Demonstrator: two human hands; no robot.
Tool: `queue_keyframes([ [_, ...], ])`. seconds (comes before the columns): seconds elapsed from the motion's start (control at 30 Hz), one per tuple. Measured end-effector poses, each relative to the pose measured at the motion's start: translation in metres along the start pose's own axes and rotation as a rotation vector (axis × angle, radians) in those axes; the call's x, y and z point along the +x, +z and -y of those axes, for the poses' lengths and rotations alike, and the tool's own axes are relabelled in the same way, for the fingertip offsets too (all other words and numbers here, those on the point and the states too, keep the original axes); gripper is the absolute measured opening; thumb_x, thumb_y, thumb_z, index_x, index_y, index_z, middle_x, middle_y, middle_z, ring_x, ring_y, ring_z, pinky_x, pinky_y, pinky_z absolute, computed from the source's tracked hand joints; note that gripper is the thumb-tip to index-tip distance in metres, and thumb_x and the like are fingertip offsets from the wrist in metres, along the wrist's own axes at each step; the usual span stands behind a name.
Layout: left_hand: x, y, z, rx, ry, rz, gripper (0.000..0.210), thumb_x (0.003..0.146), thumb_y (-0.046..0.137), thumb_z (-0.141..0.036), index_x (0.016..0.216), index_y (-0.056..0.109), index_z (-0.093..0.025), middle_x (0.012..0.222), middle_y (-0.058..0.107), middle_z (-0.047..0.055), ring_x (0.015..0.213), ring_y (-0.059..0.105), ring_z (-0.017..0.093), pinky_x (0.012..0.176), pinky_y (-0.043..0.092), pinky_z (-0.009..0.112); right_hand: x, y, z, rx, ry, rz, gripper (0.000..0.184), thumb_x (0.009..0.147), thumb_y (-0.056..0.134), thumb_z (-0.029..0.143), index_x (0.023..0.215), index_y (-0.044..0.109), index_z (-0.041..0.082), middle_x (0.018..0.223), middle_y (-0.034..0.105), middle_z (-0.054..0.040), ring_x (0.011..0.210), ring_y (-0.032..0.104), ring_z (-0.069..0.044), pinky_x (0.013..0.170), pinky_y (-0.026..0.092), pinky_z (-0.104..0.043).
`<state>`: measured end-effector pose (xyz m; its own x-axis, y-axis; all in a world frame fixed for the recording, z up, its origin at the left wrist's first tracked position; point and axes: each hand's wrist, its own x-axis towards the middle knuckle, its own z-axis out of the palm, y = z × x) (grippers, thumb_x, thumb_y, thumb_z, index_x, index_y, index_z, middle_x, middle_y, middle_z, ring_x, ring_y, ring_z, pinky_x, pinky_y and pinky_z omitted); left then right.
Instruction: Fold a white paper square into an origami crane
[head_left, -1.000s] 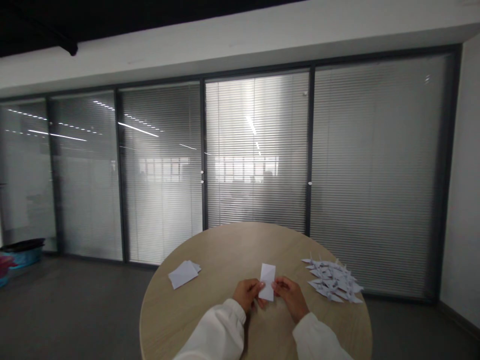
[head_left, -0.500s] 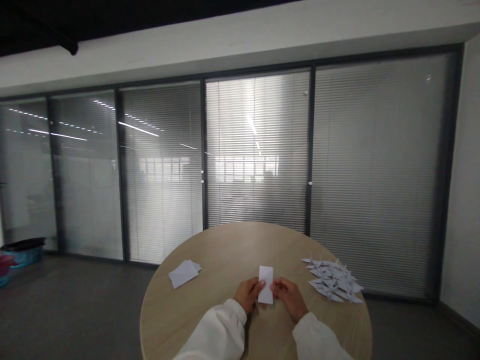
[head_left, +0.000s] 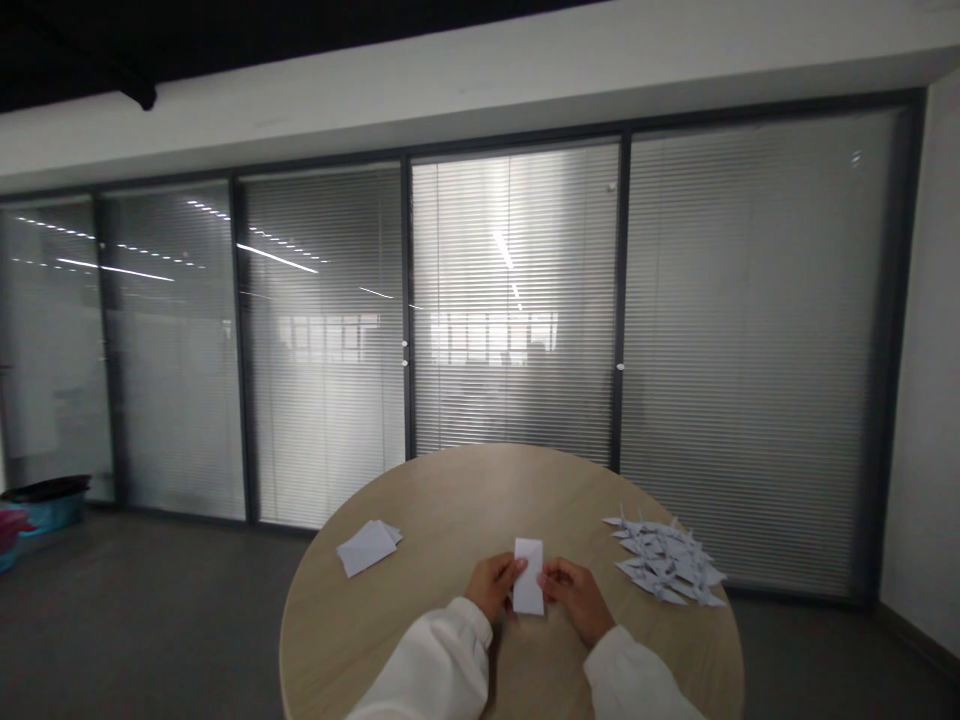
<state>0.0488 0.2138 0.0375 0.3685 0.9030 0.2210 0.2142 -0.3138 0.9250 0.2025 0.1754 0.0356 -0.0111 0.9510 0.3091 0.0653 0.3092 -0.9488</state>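
A folded white sheet of paper (head_left: 529, 580), a narrow upright rectangle, is held between my hands over the near middle of the round table. My left hand (head_left: 493, 584) grips its left edge, with the thumb lying on the front face. On the opposite edge, the fingers of my right hand (head_left: 576, 594) are closed in a pinch. The fingers behind the paper are hidden. To the right lies a pile of folded paper cranes (head_left: 664, 560), and to the left a small stack of white paper sheets (head_left: 369, 547).
The round wooden table (head_left: 495, 480) has its curved far edge near a glass partition with blinds (head_left: 517, 300). On the floor at far left stand a blue bin with a black liner (head_left: 52, 505) and a pink item (head_left: 11, 522).
The folded paper has shifted slightly down and left, held in both hands. The crane pile and the paper stack have stayed where they were.
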Motion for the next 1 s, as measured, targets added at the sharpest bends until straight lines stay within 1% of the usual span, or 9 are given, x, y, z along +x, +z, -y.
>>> queue_keyframes([
  [0.13, 0.0021, -0.0025, 0.0037, 0.016, 0.03, 0.005, 0.053, 0.063, 0.044, -0.067, 0.055, 0.047, -0.015, 0.046, 0.046, -0.003, 0.04, 0.046, 0.01, 0.036, 0.036, 0.022, 0.0007, -0.0003, -0.0035, -0.008, -0.005, 0.008, 0.028, 0.061, 0.063, 0.042, 0.065, 0.061, 0.015, 0.053, 0.058, 0.0013, 0.053, 0.052, -0.013, 0.054, 0.042, -0.023],
  [0.23, 0.002, -0.0015, 0.0038, -0.02, 0.01, 0.012, 0.054, 0.061, 0.044, -0.069, 0.056, 0.048, -0.015, 0.046, 0.047, -0.002, 0.04, 0.046, 0.011, 0.036, 0.037, 0.023, 0.0007, -0.0008, -0.0052, 0.006, -0.01, 0.013, 0.025, 0.063, 0.062, 0.04, 0.066, 0.061, 0.015, 0.055, 0.058, 0.0011, 0.054, 0.052, -0.013, 0.054, 0.041, -0.023],
  [0.33, 0.002, -0.0005, 0.0025, -0.048, -0.003, -0.014, 0.054, 0.058, 0.047, -0.07, 0.057, 0.048, -0.015, 0.047, 0.048, -0.002, 0.041, 0.047, 0.012, 0.035, 0.037, 0.023, 0.0009, -0.0008, -0.0073, 0.015, -0.012, 0.029, 0.024, 0.063, 0.062, 0.039, 0.066, 0.06, 0.015, 0.055, 0.058, 0.0014, 0.053, 0.052, -0.013, 0.054, 0.041, -0.023],
  [0.47, 0.003, -0.0015, 0.0033, -0.056, 0.015, -0.043, 0.052, 0.058, 0.051, -0.067, 0.057, 0.049, -0.015, 0.046, 0.047, -0.003, 0.038, 0.044, 0.01, 0.035, 0.034, 0.021, 0.0009, 0.0004, -0.0078, -0.018, -0.012, 0.055, 0.022, 0.063, 0.062, 0.037, 0.064, 0.059, 0.014, 0.054, 0.057, 0.0017, 0.052, 0.052, -0.012, 0.054, 0.04, -0.023],
  [0.6, 0.0046, -0.0024, 0.0056, -0.065, 0.044, -0.035, 0.05, 0.059, 0.052, -0.064, 0.056, 0.049, -0.014, 0.045, 0.046, -0.003, 0.039, 0.043, 0.009, 0.035, 0.033, 0.021, 0.0007, 0.0013, -0.0058, -0.006, -0.009, 0.057, 0.025, 0.062, 0.062, 0.039, 0.063, 0.059, 0.014, 0.053, 0.057, 0.0017, 0.051, 0.051, -0.012, 0.052, 0.039, -0.023],
  [0.67, 0.0055, -0.0025, 0.0054, -0.075, 0.03, -0.045, 0.051, 0.058, 0.053, -0.064, 0.057, 0.05, -0.014, 0.047, 0.047, -0.002, 0.041, 0.045, 0.01, 0.035, 0.034, 0.021, 0.0006, 0.0013, -0.0051, 0.0, -0.004, 0.063, 0.026, 0.061, 0.062, 0.041, 0.063, 0.058, 0.015, 0.052, 0.057, 0.002, 0.05, 0.051, -0.012, 0.052, 0.039, -0.023],
  [0.8, 0.0059, -0.0032, 0.0022, -0.1, -0.012, -0.088, 0.052, 0.053, 0.055, -0.066, 0.057, 0.049, -0.014, 0.046, 0.047, -0.003, 0.041, 0.046, 0.011, 0.035, 0.036, 0.022, 0.0003, 0.001, -0.0058, -0.057, -0.003, 0.071, 0.026, 0.061, 0.063, 0.041, 0.062, 0.058, 0.015, 0.051, 0.056, 0.0023, 0.05, 0.051, -0.012, 0.051, 0.039, -0.022],
  [0.87, 0.0052, -0.0035, 0.0002, -0.108, -0.005, -0.104, 0.052, 0.053, 0.055, -0.066, 0.054, 0.046, -0.015, 0.044, 0.044, -0.004, 0.04, 0.045, 0.01, 0.035, 0.035, 0.021, 0.0002, 0.001, -0.0068, -0.087, 0.0, 0.08, 0.026, 0.062, 0.062, 0.041, 0.063, 0.058, 0.015, 0.053, 0.058, 0.0015, 0.051, 0.052, -0.013, 0.052, 0.04, -0.022],
  [1.0, 0.0038, -0.0038, -0.0015, -0.116, 0.016, -0.094, 0.051, 0.054, 0.054, -0.066, 0.053, 0.045, -0.016, 0.043, 0.042, -0.005, 0.038, 0.043, 0.009, 0.035, 0.035, 0.021, 0.0004, 0.0008, -0.0079, -0.111, -0.007, 0.082, 0.026, 0.063, 0.061, 0.04, 0.064, 0.06, 0.014, 0.055, 0.06, 0.0006, 0.053, 0.054, -0.013, 0.053, 0.04, -0.022],
])
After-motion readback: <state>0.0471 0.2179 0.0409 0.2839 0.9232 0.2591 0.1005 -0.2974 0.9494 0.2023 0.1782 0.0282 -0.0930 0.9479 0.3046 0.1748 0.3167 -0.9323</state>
